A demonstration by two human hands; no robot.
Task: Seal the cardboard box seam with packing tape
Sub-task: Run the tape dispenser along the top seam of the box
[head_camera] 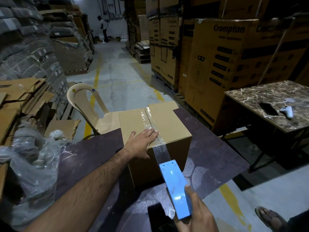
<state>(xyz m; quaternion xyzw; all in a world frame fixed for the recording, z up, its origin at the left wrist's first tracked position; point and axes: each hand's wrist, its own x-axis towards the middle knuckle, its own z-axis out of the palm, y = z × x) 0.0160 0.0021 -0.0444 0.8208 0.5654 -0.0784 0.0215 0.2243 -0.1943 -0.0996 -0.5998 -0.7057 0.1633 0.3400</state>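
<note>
Sitting on a dark table (209,148), the box (167,124) faces stacked warehouse cartons (225,61).

Both forearms are bare and hairy, no sleeves showing; a sandal (270,218) covers one foot.

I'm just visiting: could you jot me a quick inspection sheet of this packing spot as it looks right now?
Surface: dark worktable, scuffed.
Job's things: cardboard box on it; clear tape along the top seam, running down to the blue tape dispenser.
Clutter: plastic wrap, flattened cardboard.
Grippers: left hand flat on the tape; right hand gripping the dispenser.
Cables: nothing seen.
Surroundings: plastic chair, marble table with phone and controller, stacked cartons.
</note>
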